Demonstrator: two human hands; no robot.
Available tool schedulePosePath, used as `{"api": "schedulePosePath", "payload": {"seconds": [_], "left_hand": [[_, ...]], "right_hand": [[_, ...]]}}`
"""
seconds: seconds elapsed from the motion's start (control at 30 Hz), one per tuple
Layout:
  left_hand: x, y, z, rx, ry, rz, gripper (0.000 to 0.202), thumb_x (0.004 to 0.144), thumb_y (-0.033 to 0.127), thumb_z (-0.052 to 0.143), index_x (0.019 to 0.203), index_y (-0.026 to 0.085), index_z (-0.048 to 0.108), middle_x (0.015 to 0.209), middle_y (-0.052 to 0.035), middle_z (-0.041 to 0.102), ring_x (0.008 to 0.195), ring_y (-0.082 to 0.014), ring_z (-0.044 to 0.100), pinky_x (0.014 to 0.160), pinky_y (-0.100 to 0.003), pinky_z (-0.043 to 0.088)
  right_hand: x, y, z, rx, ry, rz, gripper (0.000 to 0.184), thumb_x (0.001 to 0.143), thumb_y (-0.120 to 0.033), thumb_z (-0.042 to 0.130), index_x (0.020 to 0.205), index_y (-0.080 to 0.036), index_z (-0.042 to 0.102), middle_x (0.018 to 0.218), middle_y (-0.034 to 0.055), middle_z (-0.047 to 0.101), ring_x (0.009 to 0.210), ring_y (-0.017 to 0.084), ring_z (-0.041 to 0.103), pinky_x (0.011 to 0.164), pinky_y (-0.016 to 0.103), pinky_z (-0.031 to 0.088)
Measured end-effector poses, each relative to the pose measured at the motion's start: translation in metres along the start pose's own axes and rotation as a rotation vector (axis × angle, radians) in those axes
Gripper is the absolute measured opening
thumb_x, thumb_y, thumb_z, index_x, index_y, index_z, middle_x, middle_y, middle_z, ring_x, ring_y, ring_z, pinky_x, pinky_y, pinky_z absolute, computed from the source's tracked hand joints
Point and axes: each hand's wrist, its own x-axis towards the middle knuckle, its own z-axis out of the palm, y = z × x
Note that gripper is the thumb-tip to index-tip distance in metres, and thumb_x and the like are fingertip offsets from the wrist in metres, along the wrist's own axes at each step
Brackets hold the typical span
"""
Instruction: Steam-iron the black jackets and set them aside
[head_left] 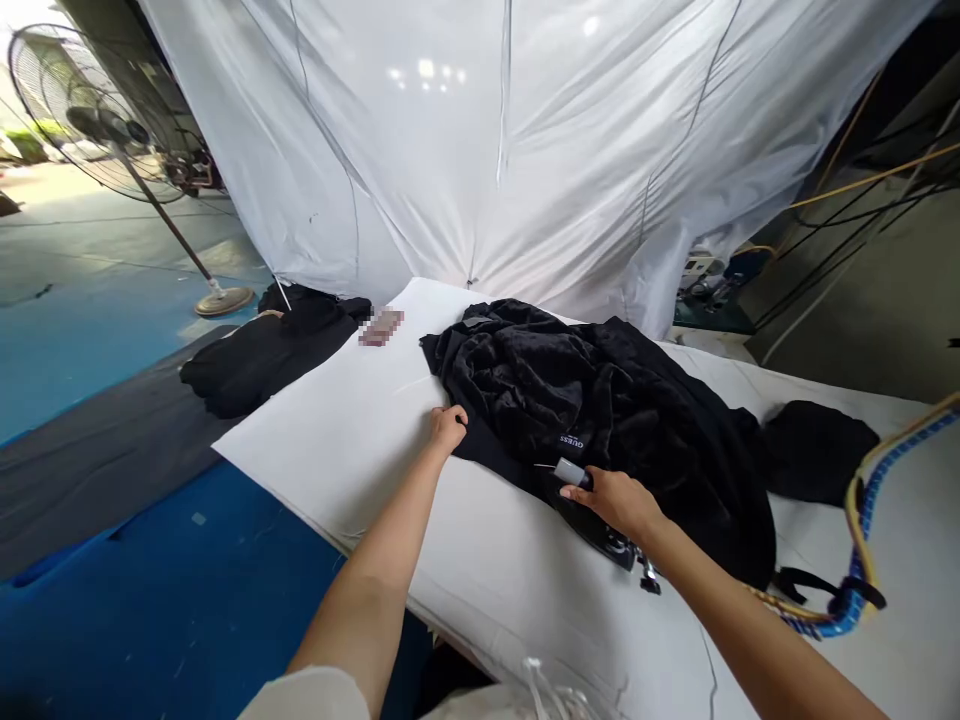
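Note:
A black garment with a plush lining (525,375) lies spread on the white table (390,420), with a small GUESS label (571,441) showing. My left hand (448,430) is closed on the garment's near left edge, fingers pinched on the fabric. Gripped in my right hand (619,500) is a steam iron (571,473) with a grey-ended handle. The iron rests at the garment's near edge, below the label; its dark soleplate is partly hidden against the black cloth.
A blue and yellow hose (862,530) curves along the table's right side. Beside it lies a black cloth piece (817,452). More dark garments (277,350) are heaped at the left. White sheeting (480,130) hangs behind; a standing fan (97,120) is at far left.

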Motion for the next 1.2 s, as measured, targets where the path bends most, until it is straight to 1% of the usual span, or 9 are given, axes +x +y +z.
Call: {"api": "schedulePosePath", "payload": {"seconds": [0.07, 0.13, 0.23, 0.37, 0.57, 0.8, 0.93, 1.07, 1.2], "left_hand": [[0.009, -0.003, -0.001, -0.024, -0.105, 0.065, 0.022, 0.063, 0.010, 0.062, 0.080, 0.022, 0.065, 0.089, 0.0006, 0.061, 0.088, -0.0143, 0.057, 0.080, -0.023, 0.043], [0.016, -0.005, -0.001, -0.035, -0.156, 0.106, 0.029, 0.060, 0.007, 0.063, 0.084, 0.022, 0.067, 0.099, -0.0001, 0.059, 0.091, -0.0139, 0.057, 0.080, -0.022, 0.044], [0.023, -0.010, -0.003, -0.046, -0.166, 0.238, 0.045, 0.063, 0.003, 0.058, 0.103, 0.022, 0.063, 0.124, -0.0034, 0.046, 0.109, -0.0159, 0.050, 0.091, -0.022, 0.040], [0.029, -0.021, -0.005, -0.071, -0.160, 0.445, 0.054, 0.072, 0.005, 0.050, 0.124, 0.023, 0.049, 0.130, -0.0060, 0.040, 0.118, -0.0176, 0.043, 0.099, -0.027, 0.035], [0.033, -0.031, -0.004, -0.068, -0.176, 0.378, 0.065, 0.072, 0.003, 0.049, 0.132, 0.023, 0.036, 0.136, -0.0072, 0.033, 0.127, -0.0185, 0.033, 0.104, -0.031, 0.028], [0.036, -0.014, -0.007, -0.094, -0.274, 0.287, 0.093, 0.058, 0.013, 0.070, 0.138, 0.019, 0.024, 0.146, -0.0143, 0.012, 0.130, -0.0251, 0.027, 0.101, -0.027, 0.031], [0.042, -0.014, -0.002, -0.062, -0.275, 0.325, 0.090, 0.057, 0.004, 0.065, 0.137, 0.020, 0.026, 0.146, -0.0126, 0.010, 0.129, -0.0224, 0.028, 0.100, -0.024, 0.031], [0.053, -0.020, 0.000, -0.062, -0.341, 0.314, 0.091, 0.055, 0.008, 0.068, 0.136, 0.020, 0.028, 0.147, -0.0132, 0.008, 0.132, -0.0247, 0.020, 0.102, -0.027, 0.029], [0.065, -0.032, -0.009, -0.035, -0.382, 0.446, 0.087, 0.057, 0.004, 0.063, 0.135, 0.022, 0.029, 0.146, -0.0107, 0.017, 0.131, -0.0237, 0.024, 0.103, -0.030, 0.029]], "right_hand": [[0.004, -0.007, -0.001, -0.010, -0.013, -0.021, 0.061, 0.070, -0.073, 0.037, 0.097, -0.023, 0.059, 0.088, 0.0095, 0.066, 0.084, 0.027, 0.061, 0.064, 0.032, 0.042], [0.007, -0.012, 0.001, -0.023, -0.029, -0.029, 0.060, 0.070, -0.072, 0.039, 0.096, -0.023, 0.060, 0.086, 0.0089, 0.066, 0.083, 0.027, 0.061, 0.063, 0.032, 0.042], [0.009, -0.017, 0.006, -0.024, -0.033, -0.008, 0.060, 0.070, -0.073, 0.038, 0.096, -0.023, 0.059, 0.085, 0.0084, 0.066, 0.082, 0.027, 0.061, 0.063, 0.032, 0.042], [0.008, -0.025, 0.010, 0.011, -0.049, 0.060, 0.062, 0.071, -0.072, 0.037, 0.099, -0.022, 0.058, 0.084, 0.0087, 0.066, 0.082, 0.028, 0.061, 0.063, 0.033, 0.043], [0.007, -0.039, 0.014, 0.066, -0.059, 0.149, 0.066, 0.071, -0.074, 0.033, 0.103, -0.021, 0.056, 0.086, 0.0098, 0.065, 0.081, 0.028, 0.062, 0.061, 0.033, 0.043], [0.013, -0.057, 0.015, 0.065, 0.010, 0.237, 0.068, 0.072, -0.074, 0.027, 0.104, -0.019, 0.054, 0.086, 0.0115, 0.065, 0.083, 0.030, 0.061, 0.062, 0.036, 0.044], [0.017, -0.070, 0.011, 0.079, 0.006, 0.262, 0.065, 0.074, -0.073, 0.026, 0.101, -0.020, 0.054, 0.088, 0.0114, 0.065, 0.083, 0.029, 0.061, 0.062, 0.035, 0.045], [0.019, -0.084, 0.009, 0.054, -0.014, 0.236, 0.061, 0.075, -0.070, 0.031, 0.100, -0.020, 0.055, 0.089, 0.0116, 0.065, 0.085, 0.029, 0.061, 0.064, 0.036, 0.045], [0.025, -0.092, 0.009, 0.082, -0.003, 0.268, 0.061, 0.075, -0.070, 0.030, 0.099, -0.020, 0.055, 0.089, 0.0112, 0.065, 0.085, 0.030, 0.061, 0.064, 0.036, 0.045]]}}
